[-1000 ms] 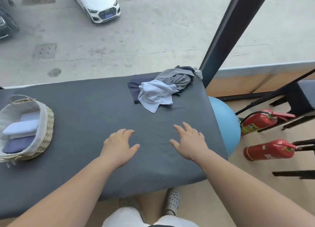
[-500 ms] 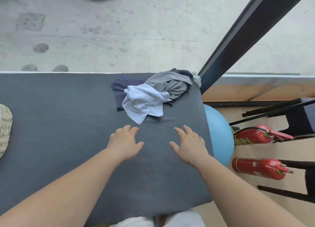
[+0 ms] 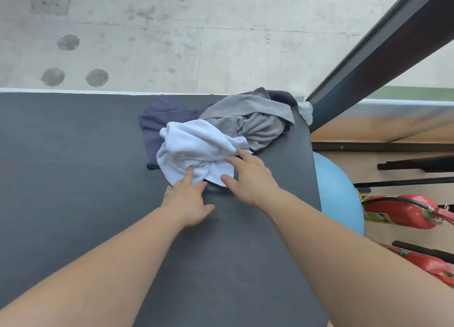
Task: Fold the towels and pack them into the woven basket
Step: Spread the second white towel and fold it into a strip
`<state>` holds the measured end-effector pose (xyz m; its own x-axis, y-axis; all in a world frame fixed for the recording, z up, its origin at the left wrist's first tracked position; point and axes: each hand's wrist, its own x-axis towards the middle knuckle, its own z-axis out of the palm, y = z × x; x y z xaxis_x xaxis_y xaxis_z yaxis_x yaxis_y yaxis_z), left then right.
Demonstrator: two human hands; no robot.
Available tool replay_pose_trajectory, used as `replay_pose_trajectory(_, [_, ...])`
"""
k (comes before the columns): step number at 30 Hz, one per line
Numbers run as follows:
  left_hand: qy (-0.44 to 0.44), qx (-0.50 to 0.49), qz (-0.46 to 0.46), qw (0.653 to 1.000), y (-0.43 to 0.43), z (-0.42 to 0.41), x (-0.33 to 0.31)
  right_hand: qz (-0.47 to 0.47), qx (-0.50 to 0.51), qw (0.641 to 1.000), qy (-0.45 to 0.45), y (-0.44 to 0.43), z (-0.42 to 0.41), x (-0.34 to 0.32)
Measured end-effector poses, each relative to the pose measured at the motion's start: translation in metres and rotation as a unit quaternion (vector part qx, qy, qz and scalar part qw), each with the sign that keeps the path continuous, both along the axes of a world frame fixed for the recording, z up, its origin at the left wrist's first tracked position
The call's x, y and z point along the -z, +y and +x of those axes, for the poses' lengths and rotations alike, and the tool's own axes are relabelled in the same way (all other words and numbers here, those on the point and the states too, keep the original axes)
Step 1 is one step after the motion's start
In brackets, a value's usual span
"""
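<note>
A crumpled pile of towels lies at the far right of the dark grey table. A pale blue towel sits on top at the front, a grey towel behind it, a navy towel underneath. My left hand reaches the pale towel's near edge, its straight fingers touching the cloth. My right hand lies on the towel's right corner with fingers spread. Neither hand grips anything. The woven basket is out of view.
The table's right edge drops off beside a blue exercise ball. Two red fire extinguishers lie on the floor past it. A dark window post rises behind the towels, and a small white cloth sits at the table's far corner.
Both hands have moved forward from the bare table onto the pale blue towel. The view has swung right and down, and the basket has left the frame.
</note>
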<state>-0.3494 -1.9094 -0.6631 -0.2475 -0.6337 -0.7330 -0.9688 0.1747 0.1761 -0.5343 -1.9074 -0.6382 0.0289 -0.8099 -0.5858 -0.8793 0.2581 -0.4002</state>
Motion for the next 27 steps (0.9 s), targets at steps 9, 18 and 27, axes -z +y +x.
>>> replay_pose_trajectory(9, [0.032, -0.006, -0.065, 0.997, 0.009, 0.014, 0.011, 0.03, 0.007, 0.999, -0.024, -0.031, 0.013, 0.009])
replay_pose_trajectory(18, [0.23, -0.162, -0.209, 0.936, 0.068, 0.067, -0.087, -0.096, 0.146, 0.981, -0.086, 0.072, 0.008, -0.079])
replay_pose_trajectory(27, [0.273, -0.227, -0.14, 0.924, 0.13, 0.115, -0.165, -0.112, 0.14, 0.981, -0.068, 0.169, 0.02, -0.171])
